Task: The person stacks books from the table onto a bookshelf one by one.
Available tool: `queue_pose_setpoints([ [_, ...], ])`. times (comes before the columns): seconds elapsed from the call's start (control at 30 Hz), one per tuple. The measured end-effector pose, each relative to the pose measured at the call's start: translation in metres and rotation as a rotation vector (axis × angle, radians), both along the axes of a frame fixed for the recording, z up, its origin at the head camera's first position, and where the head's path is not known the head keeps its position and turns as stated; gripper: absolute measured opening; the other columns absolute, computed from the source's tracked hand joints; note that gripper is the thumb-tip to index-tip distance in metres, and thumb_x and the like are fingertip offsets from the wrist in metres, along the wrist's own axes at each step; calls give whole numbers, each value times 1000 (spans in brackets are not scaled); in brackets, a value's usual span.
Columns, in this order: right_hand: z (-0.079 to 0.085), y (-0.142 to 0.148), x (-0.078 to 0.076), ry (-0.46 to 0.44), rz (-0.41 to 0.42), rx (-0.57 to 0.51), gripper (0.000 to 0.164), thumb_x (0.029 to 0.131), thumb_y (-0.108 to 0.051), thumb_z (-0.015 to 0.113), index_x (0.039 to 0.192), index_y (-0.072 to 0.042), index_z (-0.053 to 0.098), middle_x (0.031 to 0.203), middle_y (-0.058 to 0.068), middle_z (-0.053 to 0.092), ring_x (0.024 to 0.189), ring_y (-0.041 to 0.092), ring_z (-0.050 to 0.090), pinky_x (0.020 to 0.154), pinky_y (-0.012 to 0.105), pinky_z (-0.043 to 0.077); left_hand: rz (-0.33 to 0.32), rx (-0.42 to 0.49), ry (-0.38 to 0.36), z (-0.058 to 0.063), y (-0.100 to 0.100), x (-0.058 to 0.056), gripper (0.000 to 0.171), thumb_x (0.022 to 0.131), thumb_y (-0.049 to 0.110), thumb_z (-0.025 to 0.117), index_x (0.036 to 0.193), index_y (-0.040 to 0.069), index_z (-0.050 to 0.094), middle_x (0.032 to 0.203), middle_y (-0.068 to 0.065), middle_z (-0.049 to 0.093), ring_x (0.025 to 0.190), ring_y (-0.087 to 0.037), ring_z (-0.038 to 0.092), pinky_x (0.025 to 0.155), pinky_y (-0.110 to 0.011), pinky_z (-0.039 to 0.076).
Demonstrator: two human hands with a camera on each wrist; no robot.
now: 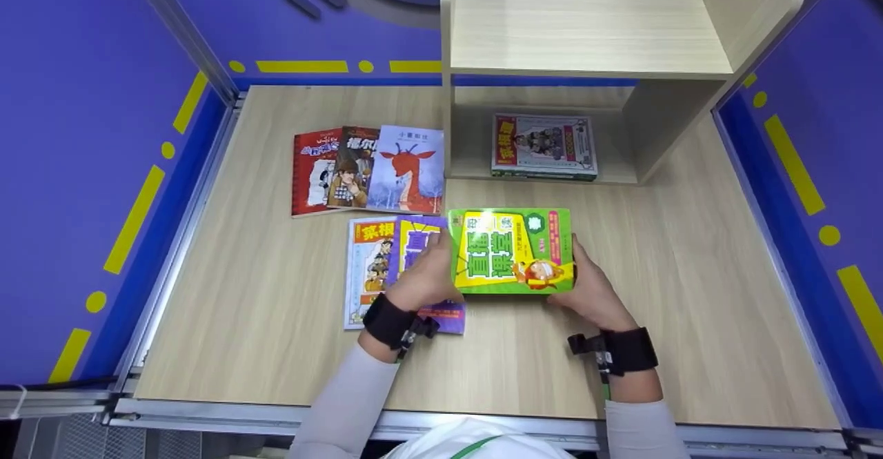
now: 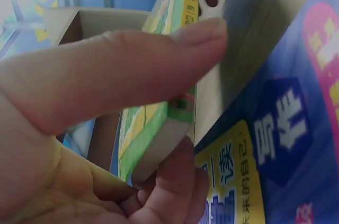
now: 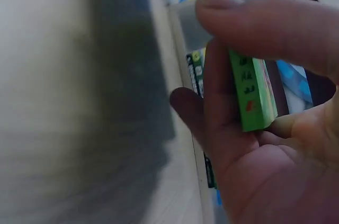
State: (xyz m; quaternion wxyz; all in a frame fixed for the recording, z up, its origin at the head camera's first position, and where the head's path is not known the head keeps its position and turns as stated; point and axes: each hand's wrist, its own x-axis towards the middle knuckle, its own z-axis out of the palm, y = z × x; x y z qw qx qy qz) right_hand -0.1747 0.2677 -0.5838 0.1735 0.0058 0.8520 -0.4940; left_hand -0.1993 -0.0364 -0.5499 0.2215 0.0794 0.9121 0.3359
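Left hand (image 1: 426,276) and right hand (image 1: 594,288) grip opposite ends of a green-and-yellow rectangular paper book (image 1: 509,252) between them, probably for balance!

Bright head view, dimmer hazy wrist views, broad shadow on the right one's blurred tabletop (image 3: 42,128).

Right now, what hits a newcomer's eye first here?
First, the bright green book, gripped at either end by the left hand and right hand in front of the shelf unit. Then the red-deer book, lying on the table left of that unit.
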Motion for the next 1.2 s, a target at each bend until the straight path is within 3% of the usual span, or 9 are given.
queue_pose_setpoints([
  [0.1,2,-4,0,30,2,102,136,74,5,88,173,-16,-2,167,22,40,134,36,53,104,46,47,20,-53,23,0,7,1,134,70,6,97,168,-4,7,176,-29,14,162,-41,24,131,-48,28],
  [0.2,5,-8,-1,41,-6,146,135,72,8,87,171,-8,-3,167,27,38,127,37,55,99,45,49,30,-96,79,-1,13,1,122,72,2,92,166,-10,14,171,-33,23,156,-44,36,129,-48,33],
  [0.3,6,-9,-2,48,-10,172,133,70,10,84,170,-1,-4,168,30,35,120,37,56,89,39,51,22,-130,123,-3,16,-1,105,72,1,89,157,-15,30,156,-33,40,136,-41,52,120,-46,46],
  [0.43,5,-9,-3,64,-19,166,122,68,12,80,169,-3,13,155,27,51,106,35,58,73,34,51,19,-133,138,-3,18,-3,86,70,1,90,144,-13,46,136,-27,51,113,-33,57,106,-43,55],
  [0.53,5,-5,-5,56,-26,161,110,72,7,81,165,-3,24,146,25,57,101,34,59,71,34,51,32,-104,125,0,18,-7,89,70,1,90,146,-11,46,139,-26,50,117,-34,57,108,-44,54],
  [0.67,7,1,-8,14,-22,167,101,76,-2,85,161,2,30,148,27,55,103,34,58,77,34,49,28,-64,112,4,20,-13,92,70,0,90,150,-9,45,146,-27,51,127,-37,55,115,-47,50],
  [0.77,9,4,-10,10,-23,187,99,74,1,84,158,3,32,143,27,57,99,33,57,75,34,48,10,-61,110,4,23,-15,85,70,-1,90,144,-8,49,139,-26,58,123,-37,57,113,-46,51],
  [0.97,13,0,-15,2,-39,265,96,72,7,80,155,6,33,131,27,60,93,32,58,66,32,49,43,-67,100,1,28,-18,95,68,-2,91,150,-12,44,140,-27,59,127,-39,58,115,-47,50],
  [1.2,23,5,-25,12,-49,347,82,72,4,78,146,8,45,130,26,58,102,35,55,76,35,47,4,-85,199,-2,31,-28,73,61,4,95,124,-8,60,116,-22,66,112,-38,60,106,-46,52],
])
